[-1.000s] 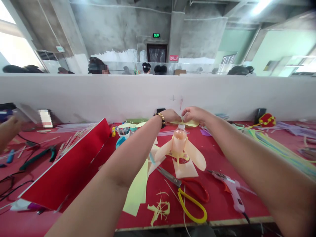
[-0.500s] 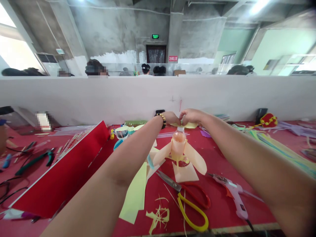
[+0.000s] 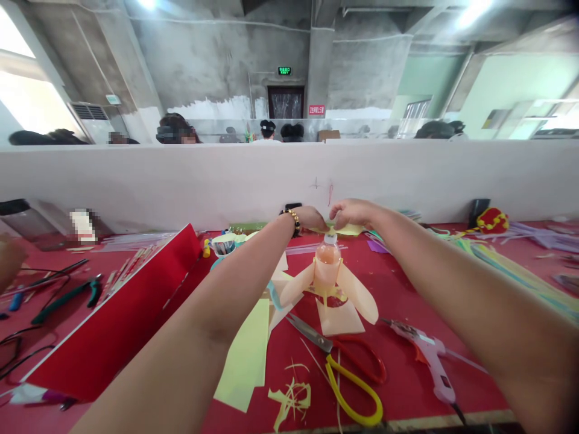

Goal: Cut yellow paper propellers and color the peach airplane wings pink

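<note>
Left hand (image 3: 311, 217) and right hand (image 3: 353, 212), fingers (image 3: 337, 211) nearly closed, seem to pinch a yellow paper strip (image 3: 348, 229) taut, holding it clear of the upright plastic bottle (image 3: 327, 265) just below the fingers.

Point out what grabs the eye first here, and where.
First, the plastic bottle standing mid-frame on the red-covered bench, with peach petal-like strips splayed from it, and the left hand and right hand meeting just beyond its cap. Left of it, a large red folded board stands out. Nearer the camera lie scissors with red and yellow handles and a pink hot glue gun.
</note>
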Demonstrator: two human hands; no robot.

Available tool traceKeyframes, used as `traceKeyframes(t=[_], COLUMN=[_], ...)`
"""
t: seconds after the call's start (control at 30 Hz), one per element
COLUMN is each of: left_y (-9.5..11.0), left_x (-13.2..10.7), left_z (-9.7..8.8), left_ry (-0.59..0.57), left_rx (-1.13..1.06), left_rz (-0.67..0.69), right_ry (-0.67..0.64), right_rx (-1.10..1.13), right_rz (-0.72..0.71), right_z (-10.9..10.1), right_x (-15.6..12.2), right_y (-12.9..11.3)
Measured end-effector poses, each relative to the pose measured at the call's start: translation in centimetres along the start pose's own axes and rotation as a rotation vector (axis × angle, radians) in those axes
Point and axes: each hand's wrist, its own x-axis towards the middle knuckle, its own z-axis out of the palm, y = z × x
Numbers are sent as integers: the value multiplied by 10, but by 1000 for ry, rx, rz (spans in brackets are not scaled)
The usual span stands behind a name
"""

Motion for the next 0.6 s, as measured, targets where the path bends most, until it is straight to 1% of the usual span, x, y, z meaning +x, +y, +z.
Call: traceKeyframes(t=[0.13, 0.33, 0.47, 0.6], left_y=[-1, -5, -7, -7], left_x=[-3, -7, -5, -2], left_z=[-2, -3, -2, -1], left_ry=[-33, -54, -48, -41], left_rx=[-57, -90, -104, -124], left_rz=[20, 24, 22, 42], right_ry=[-33, -65, -65, -56], right_rx=[113, 220, 196, 106], right_rz=[69, 74, 66, 58], right_z=[-3, 4, 7, 5], right_x=[-5, -7, -2, 0], right_y=[3, 7, 9, 8])
